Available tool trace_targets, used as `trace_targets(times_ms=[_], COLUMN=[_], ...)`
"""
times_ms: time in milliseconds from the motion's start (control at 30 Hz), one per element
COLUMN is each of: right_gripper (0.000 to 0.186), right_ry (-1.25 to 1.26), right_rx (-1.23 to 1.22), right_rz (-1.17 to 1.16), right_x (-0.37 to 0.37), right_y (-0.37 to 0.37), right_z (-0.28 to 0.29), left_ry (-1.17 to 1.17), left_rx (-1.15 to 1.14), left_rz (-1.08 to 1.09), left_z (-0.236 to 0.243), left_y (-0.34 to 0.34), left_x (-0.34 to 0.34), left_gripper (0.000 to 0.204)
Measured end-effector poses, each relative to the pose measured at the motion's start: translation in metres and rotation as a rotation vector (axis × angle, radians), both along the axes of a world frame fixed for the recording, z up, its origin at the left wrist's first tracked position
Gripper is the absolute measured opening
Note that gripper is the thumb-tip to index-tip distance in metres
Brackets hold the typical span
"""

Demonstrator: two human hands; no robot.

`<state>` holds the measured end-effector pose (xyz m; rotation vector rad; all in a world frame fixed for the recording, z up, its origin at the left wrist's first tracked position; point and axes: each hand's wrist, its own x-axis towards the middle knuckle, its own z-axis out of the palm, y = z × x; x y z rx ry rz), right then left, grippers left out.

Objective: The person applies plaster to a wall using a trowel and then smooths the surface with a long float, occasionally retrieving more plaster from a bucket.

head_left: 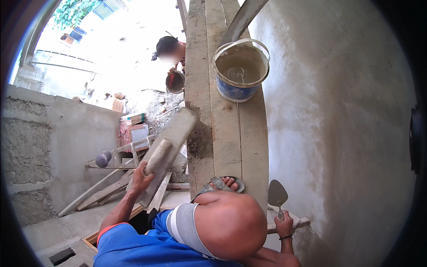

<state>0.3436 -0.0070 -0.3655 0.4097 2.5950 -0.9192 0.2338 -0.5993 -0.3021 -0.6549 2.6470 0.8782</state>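
Left hand [141, 178] grip clenched around plaster float [167, 151]; right hand [284, 227] grip pinching trowel [277, 196], bucket [240, 71] on planks [227, 133]

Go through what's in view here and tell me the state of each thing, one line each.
Left hand: gripping the plaster float's handle.
Plaster float: held tilted, off the wall.
Right hand: closed on the trowel's handle.
Trowel: blade up, bare.
Bucket: upright on the planks, holding grey mix.
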Motion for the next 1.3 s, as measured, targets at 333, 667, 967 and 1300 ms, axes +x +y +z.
trace_targets(times_ms=[333, 667, 967, 1300], right_gripper=[0.038, 0.041, 0.042, 0.042], right_ry=[-0.121, -0.094, -0.025, -0.088], right_rx=[-0.1, -0.06, -0.212, -0.076], right_rz=[0.281, 0.609, 0.306, 0.372], right_x=[-0.1, -0.233, -0.238, -0.221], right_y=[-0.018, -0.087, -0.165, -0.172], right_z=[0.071, 0.074, 0.002, -0.017], left_ry=[-0.077, -0.136, -0.304, 0.246], left_rx=[-0.035, 0.169, 0.053, 0.19], left_rz=[0.374, 0.518, 0.561, 0.407], left_z=[-0.127, -0.172, -0.184, -0.065], left_y=[-0.077, -0.05, -0.042, 0.031], left_x=[0.003, -0.052, -0.073, -0.12], left_gripper=[0.045, 0.049, 0.034, 0.035])
